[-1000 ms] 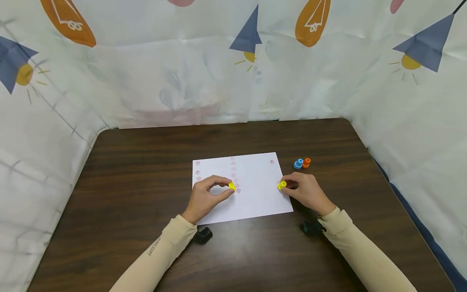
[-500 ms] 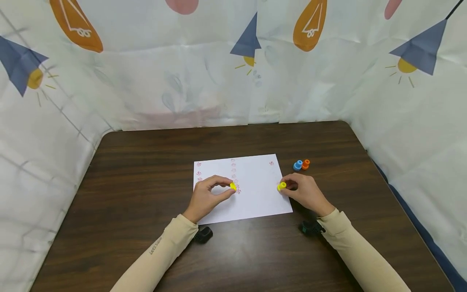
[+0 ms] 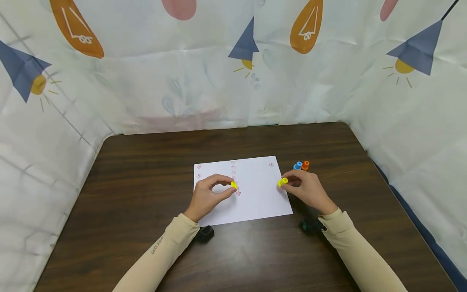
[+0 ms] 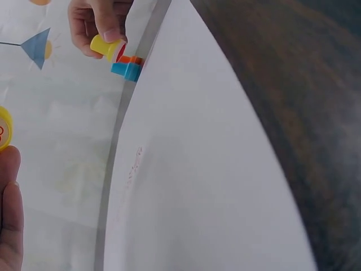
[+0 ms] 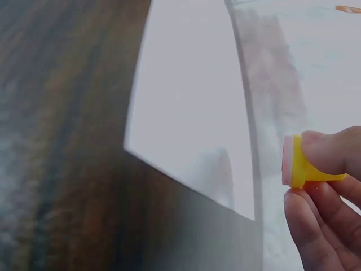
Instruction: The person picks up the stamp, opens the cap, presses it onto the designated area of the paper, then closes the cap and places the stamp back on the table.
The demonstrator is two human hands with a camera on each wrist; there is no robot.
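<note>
Over the left half of a white sheet of paper [image 3: 259, 198], the left hand [image 3: 207, 196] pinches a small yellow cap [image 3: 234, 185] between thumb and fingertips. In the left wrist view the cap's round end [image 4: 4, 129] shows a red mark. At the sheet's right edge the right hand [image 3: 306, 190] pinches a yellow toy stamp [image 3: 282, 182], held tilted just above the paper. Its stamping face is red in the left wrist view and points sideways in the right wrist view. Small red prints [image 3: 233, 167] run in columns on the sheet, partly hidden by the left hand.
A blue stamp [image 3: 297, 165] and an orange stamp [image 3: 305, 165] stand together on the brown table [image 3: 251, 259], just beyond the right hand. A white printed curtain [image 3: 146, 81] hangs behind the table and along its sides. Each wrist carries a black camera [image 3: 205, 234].
The right hand has lifted the yellow stamp a little off the paper and tilted it. The left hand keeps its pinch on the cap with hardly any movement. The head view has shifted slightly.
</note>
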